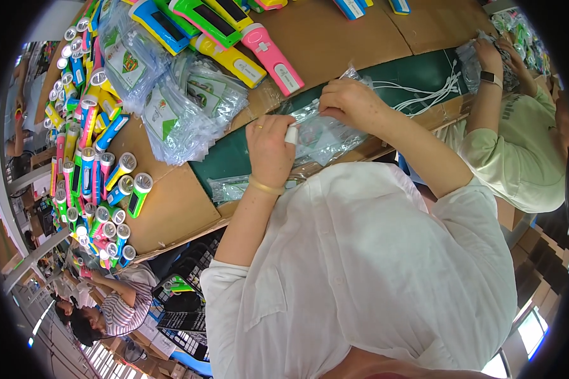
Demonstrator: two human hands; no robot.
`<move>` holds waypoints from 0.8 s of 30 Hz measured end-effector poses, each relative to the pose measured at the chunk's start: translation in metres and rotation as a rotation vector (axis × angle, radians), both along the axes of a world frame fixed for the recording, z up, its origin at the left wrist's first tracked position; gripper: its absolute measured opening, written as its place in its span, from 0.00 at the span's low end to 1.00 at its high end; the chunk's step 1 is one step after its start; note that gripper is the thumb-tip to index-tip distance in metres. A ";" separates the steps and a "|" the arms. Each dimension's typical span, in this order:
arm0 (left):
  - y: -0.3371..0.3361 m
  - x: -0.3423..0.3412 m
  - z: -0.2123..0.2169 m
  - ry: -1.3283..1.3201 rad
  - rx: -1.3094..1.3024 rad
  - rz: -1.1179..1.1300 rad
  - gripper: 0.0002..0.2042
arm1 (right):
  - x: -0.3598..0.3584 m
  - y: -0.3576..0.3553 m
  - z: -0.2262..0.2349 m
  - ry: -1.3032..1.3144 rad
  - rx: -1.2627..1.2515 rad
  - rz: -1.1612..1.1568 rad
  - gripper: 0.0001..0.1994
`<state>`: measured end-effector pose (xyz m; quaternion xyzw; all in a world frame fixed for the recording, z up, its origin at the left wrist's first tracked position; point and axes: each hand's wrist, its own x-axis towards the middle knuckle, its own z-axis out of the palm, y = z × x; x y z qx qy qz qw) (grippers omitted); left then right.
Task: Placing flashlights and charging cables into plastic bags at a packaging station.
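My left hand [270, 148] is closed around a small white block-shaped piece [291, 134], most of it hidden by the fingers. To its right, my right hand [354, 104] pinches the upper edge of a clear plastic bag [332, 140]. The bag lies between both hands over the dark green strip of the table, close to my body. What is inside it I cannot make out. Beyond my right hand, thin white cables [427, 88] are spread over the green surface. Another clear bag [227, 188] lies under and beside my left wrist.
A stack of printed clear bags [180, 117] sits left of my hands. Colourful flashlights [91, 164] are heaped at the far left; more, including a pink one [272, 58], lie ahead on cardboard [335, 38]. At right, a co-worker in a pale green shirt [512, 151] handles clear bags.
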<state>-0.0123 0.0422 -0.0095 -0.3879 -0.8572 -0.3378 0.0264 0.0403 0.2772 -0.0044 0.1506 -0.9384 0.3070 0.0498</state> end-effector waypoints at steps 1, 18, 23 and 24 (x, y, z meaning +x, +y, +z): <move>-0.008 -0.001 0.003 0.003 0.033 0.028 0.06 | 0.001 0.006 0.001 -0.041 0.004 -0.038 0.05; -0.027 0.016 0.013 -0.256 0.243 0.025 0.11 | -0.005 -0.027 0.012 -0.007 -0.210 0.244 0.08; -0.036 0.012 0.014 -0.087 0.117 -0.115 0.16 | 0.002 0.008 0.022 -0.155 0.227 0.161 0.05; -0.038 0.014 0.013 -0.088 0.121 -0.114 0.16 | 0.003 0.018 0.021 -0.156 0.231 0.162 0.05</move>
